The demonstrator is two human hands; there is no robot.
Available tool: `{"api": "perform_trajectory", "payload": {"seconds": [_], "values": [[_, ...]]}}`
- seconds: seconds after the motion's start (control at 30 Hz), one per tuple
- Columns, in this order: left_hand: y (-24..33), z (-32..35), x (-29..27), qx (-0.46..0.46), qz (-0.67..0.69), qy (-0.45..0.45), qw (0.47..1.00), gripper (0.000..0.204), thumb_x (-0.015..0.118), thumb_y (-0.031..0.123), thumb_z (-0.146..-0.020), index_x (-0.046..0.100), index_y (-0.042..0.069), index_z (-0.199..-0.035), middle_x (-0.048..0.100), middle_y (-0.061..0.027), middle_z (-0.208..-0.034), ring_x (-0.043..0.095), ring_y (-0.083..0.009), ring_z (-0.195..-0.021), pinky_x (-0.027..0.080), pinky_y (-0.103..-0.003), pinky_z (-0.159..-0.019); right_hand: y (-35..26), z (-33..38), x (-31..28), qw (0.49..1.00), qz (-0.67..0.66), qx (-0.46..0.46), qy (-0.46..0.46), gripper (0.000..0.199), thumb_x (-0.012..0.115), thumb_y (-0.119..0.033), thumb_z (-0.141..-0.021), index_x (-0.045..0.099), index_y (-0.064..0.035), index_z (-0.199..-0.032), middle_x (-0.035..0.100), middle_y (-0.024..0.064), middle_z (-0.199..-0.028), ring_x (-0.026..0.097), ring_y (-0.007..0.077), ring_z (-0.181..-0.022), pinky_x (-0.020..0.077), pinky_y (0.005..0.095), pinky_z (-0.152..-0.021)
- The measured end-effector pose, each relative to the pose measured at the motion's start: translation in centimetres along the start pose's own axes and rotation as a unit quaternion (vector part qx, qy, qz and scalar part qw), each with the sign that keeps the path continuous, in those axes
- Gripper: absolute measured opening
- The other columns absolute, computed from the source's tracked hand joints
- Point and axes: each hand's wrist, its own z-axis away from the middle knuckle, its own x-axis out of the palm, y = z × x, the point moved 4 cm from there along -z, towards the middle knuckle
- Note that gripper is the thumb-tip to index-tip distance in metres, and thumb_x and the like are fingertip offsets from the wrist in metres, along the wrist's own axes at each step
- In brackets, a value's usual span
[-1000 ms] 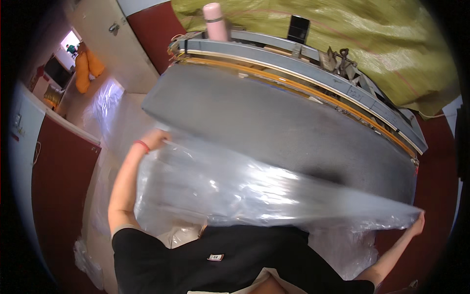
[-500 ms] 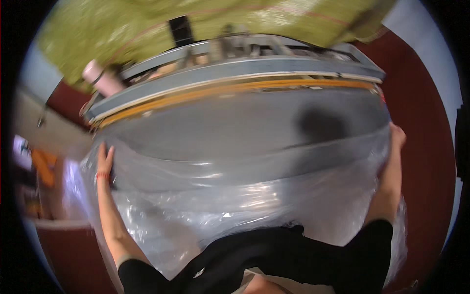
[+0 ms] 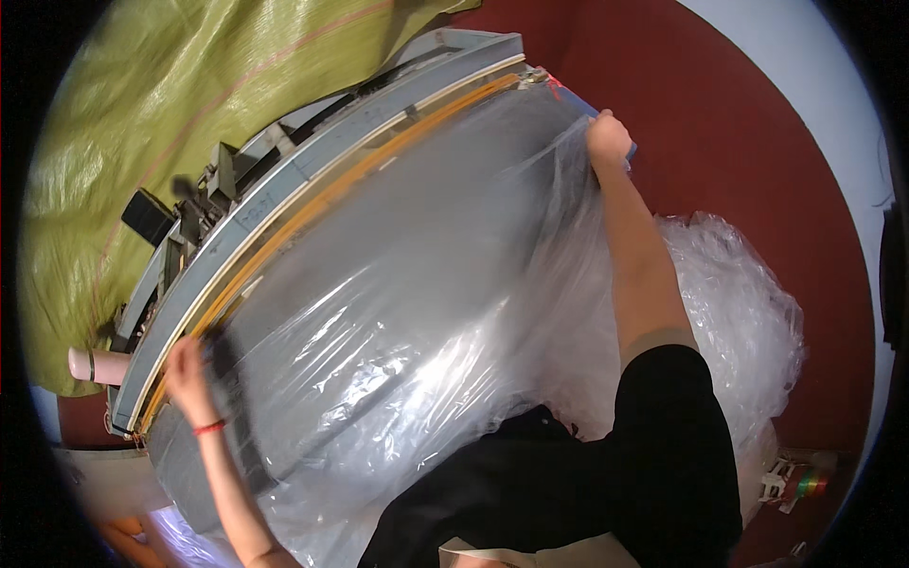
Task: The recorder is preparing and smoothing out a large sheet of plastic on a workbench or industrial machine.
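**Operator:** Head view first: I see a clear plastic sheet (image 3: 398,350) spread over a grey table (image 3: 417,237). Its long axis runs from about 8 o'clock up to 1 o'clock, in line with the table's length.

**Second:** And my hands?

**Operator:** My left hand (image 3: 185,364) sits at 8 o'clock, fingers curled down onto the sheet's near-left end beside the table's yellow-edged rail (image 3: 312,204); how firmly it grips I cannot tell. There is a red band (image 3: 208,428) on that wrist. My right hand (image 3: 606,137) is at 1 o'clock, closed on the sheet's far end at the table corner, pulling the film taut along my forearm.

**Second:** Any packages or labels?

**Operator:** A pink cylinder (image 3: 95,364) lies at 9 o'clock just past the rail, and a small black box (image 3: 147,218) sits at 10 o'clock. A heap of crumpled clear plastic (image 3: 729,312) lies at 3 o'clock on the dark red floor (image 3: 720,123). At 4 o'clock, low down, there is a small white object with coloured stripes (image 3: 795,481).

**Second:** The room?

**Operator:** A yellow-green tarpaulin (image 3: 161,95) covers the far side from 9 to 12 o'clock.
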Motion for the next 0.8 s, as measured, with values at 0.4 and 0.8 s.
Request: {"api": "perform_trajectory", "payload": {"seconds": [0.4, 0.8], "values": [[30.9, 15.9, 35.2, 0.232, 0.007, -0.378, 0.896, 0.016, 0.061, 0.019, -0.074, 0.058, 0.003, -0.074, 0.062, -0.0096, -0.071, 0.061, -0.0192, -0.071, 0.045, -0.032, -0.06, 0.5, -0.5, 0.0, 0.998, -0.029, 0.047, -0.025, 0.02, 0.046, -0.02, -0.082, 0.053, -0.0038, -0.09, 0.063, 0.0149, -0.084, 0.061, 0.0304, -0.081, 0.0483, 0.0397, -0.068], [14.9, 19.1, 8.8, -0.088, 0.213, -0.793, 0.563, 0.035, 0.059, 0.0, -0.075, 0.051, -0.001, -0.11, 0.062, -0.0102, -0.083, 0.06, -0.0122, -0.068, 0.048, -0.024, -0.056, 0.4, 0.3, -0.4, 0.999, 0.031, -0.03, -0.017, 0.028, 0.046, -0.03, -0.084, 0.056, -0.0077, -0.098, 0.06, 0.014, -0.095, 0.058, 0.0315, -0.09, 0.0478, 0.0427, -0.073]]}}
